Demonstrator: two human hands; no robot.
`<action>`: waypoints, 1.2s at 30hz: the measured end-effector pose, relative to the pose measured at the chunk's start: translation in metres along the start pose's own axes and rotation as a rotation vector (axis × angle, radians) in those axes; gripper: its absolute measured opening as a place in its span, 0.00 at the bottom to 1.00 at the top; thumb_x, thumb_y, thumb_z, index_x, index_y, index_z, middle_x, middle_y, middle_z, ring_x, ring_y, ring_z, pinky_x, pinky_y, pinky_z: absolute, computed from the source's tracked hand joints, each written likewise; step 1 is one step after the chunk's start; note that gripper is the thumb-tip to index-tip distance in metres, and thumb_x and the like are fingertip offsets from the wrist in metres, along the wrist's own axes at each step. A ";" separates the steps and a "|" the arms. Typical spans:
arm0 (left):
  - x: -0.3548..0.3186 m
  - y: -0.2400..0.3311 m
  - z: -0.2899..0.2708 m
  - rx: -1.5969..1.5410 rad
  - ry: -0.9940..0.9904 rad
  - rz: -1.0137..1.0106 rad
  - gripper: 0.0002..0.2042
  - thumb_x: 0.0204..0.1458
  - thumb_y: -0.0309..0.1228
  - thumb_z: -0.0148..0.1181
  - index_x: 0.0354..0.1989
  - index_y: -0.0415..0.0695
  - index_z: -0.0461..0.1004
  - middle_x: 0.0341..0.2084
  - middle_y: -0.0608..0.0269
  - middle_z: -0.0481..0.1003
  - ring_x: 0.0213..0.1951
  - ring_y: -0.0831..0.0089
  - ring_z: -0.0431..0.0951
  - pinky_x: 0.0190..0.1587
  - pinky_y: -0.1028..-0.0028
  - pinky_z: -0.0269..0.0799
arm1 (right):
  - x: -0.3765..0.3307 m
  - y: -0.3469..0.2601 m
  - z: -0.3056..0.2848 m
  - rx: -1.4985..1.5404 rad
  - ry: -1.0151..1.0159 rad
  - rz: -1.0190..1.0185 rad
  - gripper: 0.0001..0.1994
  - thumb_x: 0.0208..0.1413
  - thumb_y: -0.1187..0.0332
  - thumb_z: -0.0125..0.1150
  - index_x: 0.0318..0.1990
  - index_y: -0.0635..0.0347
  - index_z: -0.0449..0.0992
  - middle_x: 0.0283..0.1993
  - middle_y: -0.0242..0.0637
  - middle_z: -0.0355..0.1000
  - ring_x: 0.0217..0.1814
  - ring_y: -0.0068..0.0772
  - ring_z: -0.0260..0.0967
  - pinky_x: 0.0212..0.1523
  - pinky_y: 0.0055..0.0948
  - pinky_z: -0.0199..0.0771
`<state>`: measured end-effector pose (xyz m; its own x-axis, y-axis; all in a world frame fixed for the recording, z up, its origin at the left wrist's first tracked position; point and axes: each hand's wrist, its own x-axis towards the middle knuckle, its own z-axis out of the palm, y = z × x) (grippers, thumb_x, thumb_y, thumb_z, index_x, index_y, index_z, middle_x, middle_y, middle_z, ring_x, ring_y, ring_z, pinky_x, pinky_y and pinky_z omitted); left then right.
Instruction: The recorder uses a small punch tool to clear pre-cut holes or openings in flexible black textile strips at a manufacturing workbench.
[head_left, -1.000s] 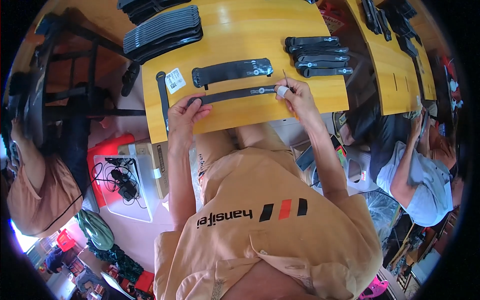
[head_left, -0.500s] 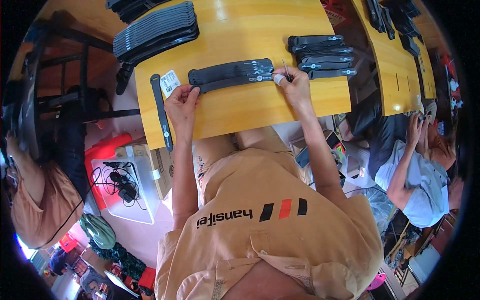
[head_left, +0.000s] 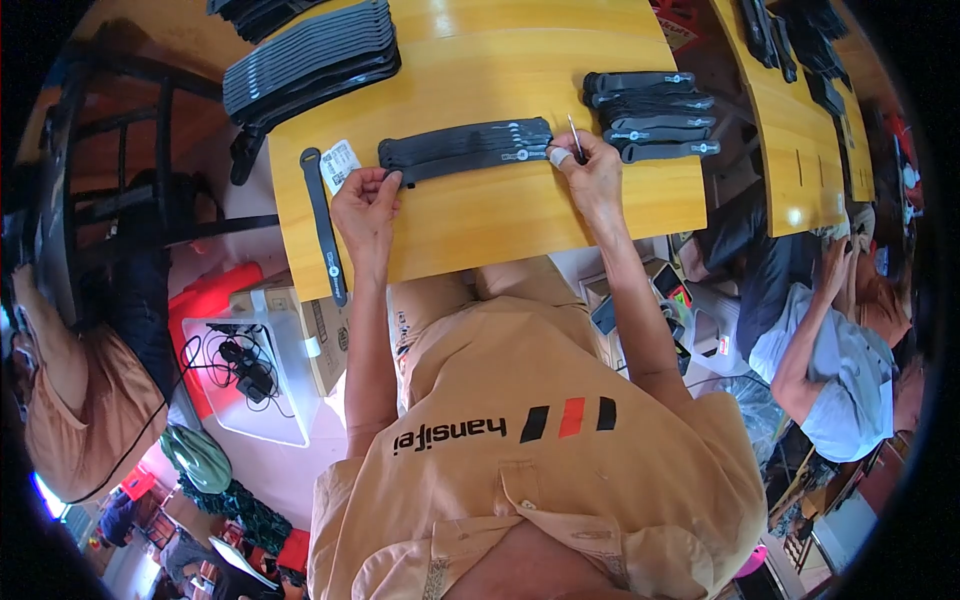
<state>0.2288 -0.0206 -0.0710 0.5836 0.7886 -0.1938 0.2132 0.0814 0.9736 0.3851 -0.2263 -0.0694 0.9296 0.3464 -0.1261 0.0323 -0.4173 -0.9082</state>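
A fanned pile of black straps (head_left: pixel 450 145) with pale printed marks lies crosswise on the yellow table. At its left end my left hand (head_left: pixel 364 212) is closed, thumb and fingers pinching the end of the nearest strap. My right hand (head_left: pixel 598 182) is closed around a slim pointed metal tool (head_left: pixel 573 126), its tip pointing away from me; whether it is scissors or tweezers I cannot tell. That hand's thumb, wrapped in a white band, touches the strap's right end. A single black strap (head_left: pixel 323 225) with a slotted end lies to the left of my left hand.
A white printed label (head_left: pixel 342 158) lies beside the single strap. Tall strap stacks (head_left: pixel 310 60) stand at the back left, with a smaller pile (head_left: pixel 655 115) at the right. A second table (head_left: pixel 790 130) and a co-worker (head_left: pixel 835 360) are on the right; a clear bin (head_left: pixel 290 425) with cables sits lower left.
The view has shifted slightly. Both hands keep their places at the two ends of the strap pile, and the pointed tool stays in the right hand.
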 end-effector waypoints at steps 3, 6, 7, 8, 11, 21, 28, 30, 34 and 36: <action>0.001 -0.002 0.000 0.019 0.003 0.017 0.06 0.44 0.24 0.63 0.28 0.36 0.72 0.17 0.67 0.71 0.17 0.84 0.67 0.18 0.85 0.62 | 0.000 0.005 0.002 0.002 0.013 -0.015 0.02 0.46 0.77 0.60 0.28 0.63 0.75 0.23 0.24 0.68 0.25 0.14 0.60 0.26 0.16 0.59; 0.001 -0.002 0.001 0.036 0.005 0.025 0.07 0.44 0.24 0.63 0.28 0.36 0.71 0.17 0.67 0.70 0.16 0.84 0.67 0.18 0.85 0.63 | 0.002 0.015 0.003 0.030 0.068 -0.094 0.03 0.44 0.74 0.61 0.27 0.64 0.75 0.17 0.27 0.67 0.19 0.17 0.59 0.21 0.20 0.59; 0.002 -0.003 0.001 0.031 0.012 0.017 0.07 0.44 0.24 0.64 0.27 0.36 0.71 0.17 0.66 0.70 0.16 0.84 0.67 0.18 0.85 0.63 | 0.002 0.014 0.003 0.021 0.066 -0.073 0.03 0.43 0.74 0.61 0.27 0.64 0.75 0.17 0.27 0.66 0.19 0.17 0.59 0.21 0.20 0.59; 0.001 -0.002 0.001 0.032 0.016 0.016 0.07 0.44 0.24 0.64 0.27 0.36 0.71 0.17 0.66 0.70 0.16 0.84 0.67 0.18 0.85 0.63 | 0.001 0.012 0.003 0.022 0.063 -0.073 0.03 0.43 0.74 0.61 0.27 0.64 0.75 0.17 0.27 0.66 0.19 0.17 0.59 0.21 0.20 0.59; -0.001 0.000 0.001 0.065 0.029 0.001 0.07 0.44 0.24 0.63 0.27 0.36 0.71 0.17 0.66 0.70 0.16 0.84 0.68 0.18 0.85 0.64 | 0.000 0.005 0.002 -0.001 0.002 0.007 0.02 0.46 0.78 0.59 0.29 0.64 0.75 0.23 0.26 0.68 0.25 0.14 0.60 0.26 0.16 0.59; 0.002 -0.002 0.001 0.074 0.038 0.016 0.07 0.44 0.23 0.63 0.26 0.36 0.71 0.16 0.66 0.70 0.16 0.83 0.69 0.18 0.83 0.66 | 0.001 0.004 0.005 -0.002 0.059 -0.048 0.02 0.44 0.76 0.61 0.27 0.64 0.75 0.19 0.26 0.67 0.21 0.15 0.59 0.23 0.18 0.59; 0.001 -0.001 0.002 0.106 0.050 0.010 0.06 0.45 0.23 0.63 0.26 0.36 0.71 0.16 0.66 0.70 0.16 0.83 0.68 0.17 0.83 0.65 | 0.000 0.002 0.005 -0.008 0.084 -0.074 0.03 0.42 0.76 0.62 0.26 0.64 0.75 0.16 0.28 0.64 0.19 0.18 0.59 0.21 0.21 0.60; 0.001 -0.001 0.002 0.113 0.052 0.009 0.06 0.45 0.23 0.63 0.25 0.36 0.71 0.16 0.66 0.70 0.16 0.83 0.68 0.17 0.83 0.65 | 0.000 0.001 0.005 -0.002 0.088 -0.072 0.03 0.42 0.76 0.62 0.26 0.64 0.75 0.16 0.28 0.64 0.19 0.18 0.59 0.21 0.21 0.60; 0.000 0.001 0.003 0.111 0.056 -0.003 0.06 0.45 0.23 0.63 0.25 0.36 0.71 0.16 0.66 0.70 0.15 0.83 0.68 0.17 0.84 0.65 | 0.000 0.002 0.005 -0.010 0.091 -0.077 0.03 0.41 0.76 0.62 0.26 0.64 0.75 0.16 0.28 0.64 0.19 0.18 0.59 0.21 0.22 0.60; 0.000 0.002 0.004 0.118 0.057 -0.009 0.06 0.45 0.23 0.63 0.25 0.36 0.71 0.16 0.66 0.70 0.15 0.83 0.68 0.17 0.84 0.64 | 0.000 0.002 0.005 -0.013 0.095 -0.081 0.03 0.41 0.77 0.62 0.25 0.64 0.75 0.16 0.28 0.64 0.19 0.18 0.59 0.20 0.22 0.60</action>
<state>0.2321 -0.0224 -0.0693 0.5363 0.8219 -0.1920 0.3110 0.0191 0.9502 0.3835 -0.2228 -0.0730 0.9543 0.2985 -0.0138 0.1127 -0.4024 -0.9085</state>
